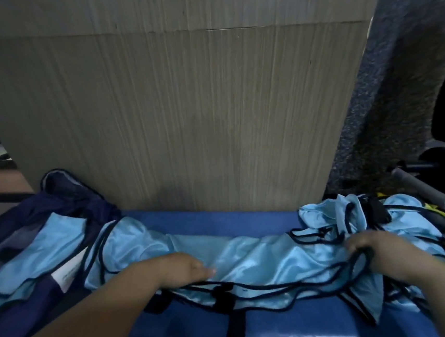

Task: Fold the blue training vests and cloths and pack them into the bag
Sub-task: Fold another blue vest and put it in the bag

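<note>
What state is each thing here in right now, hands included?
left hand: fingers straight, pressing on the vest.
right hand: gripping the vest's black trim.
vest: stretched out, rumpled, not yet folded.
bag: slumped, limp.
cloths: laid flat on the bag.
pile: crumpled.

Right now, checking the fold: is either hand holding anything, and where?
The right hand grips the vest by its black trim; the left hand only rests on it.

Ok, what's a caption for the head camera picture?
Left hand presses a light blue vest flat; right hand grips its other end.
</note>
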`<action>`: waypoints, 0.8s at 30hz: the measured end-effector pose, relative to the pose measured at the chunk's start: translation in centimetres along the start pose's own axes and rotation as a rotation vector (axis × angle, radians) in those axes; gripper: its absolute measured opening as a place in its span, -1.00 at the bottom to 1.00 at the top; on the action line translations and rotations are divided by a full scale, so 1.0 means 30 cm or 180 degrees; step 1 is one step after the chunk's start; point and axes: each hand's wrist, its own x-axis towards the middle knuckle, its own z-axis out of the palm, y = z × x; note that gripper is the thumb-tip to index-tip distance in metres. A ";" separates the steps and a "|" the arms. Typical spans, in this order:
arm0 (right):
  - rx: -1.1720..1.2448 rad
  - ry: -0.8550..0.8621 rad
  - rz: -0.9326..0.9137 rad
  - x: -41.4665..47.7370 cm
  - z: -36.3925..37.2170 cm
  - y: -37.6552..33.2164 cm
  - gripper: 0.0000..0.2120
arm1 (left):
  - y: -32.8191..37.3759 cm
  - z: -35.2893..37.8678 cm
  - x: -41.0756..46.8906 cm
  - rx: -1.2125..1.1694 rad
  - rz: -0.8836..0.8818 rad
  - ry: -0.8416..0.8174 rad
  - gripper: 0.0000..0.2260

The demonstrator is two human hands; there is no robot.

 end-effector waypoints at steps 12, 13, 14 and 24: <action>0.0702 0.0716 0.0674 -0.040 0.001 -0.050 -0.88 | 0.196 0.077 0.134 0.0932 0.0844 0.1079 -0.78; 0.0378 0.0808 0.0768 -0.035 0.004 -0.063 -0.83 | 0.212 0.096 0.148 0.0767 0.1112 0.1152 -0.74; 0.0052 0.0805 0.0895 -0.032 0.005 -0.069 -0.77 | 0.223 0.118 0.163 0.0655 0.1310 0.1173 -0.64; 0.0617 0.0578 0.1388 -0.020 0.037 -0.066 -0.88 | 0.178 0.214 0.222 0.0473 0.1044 0.0558 0.08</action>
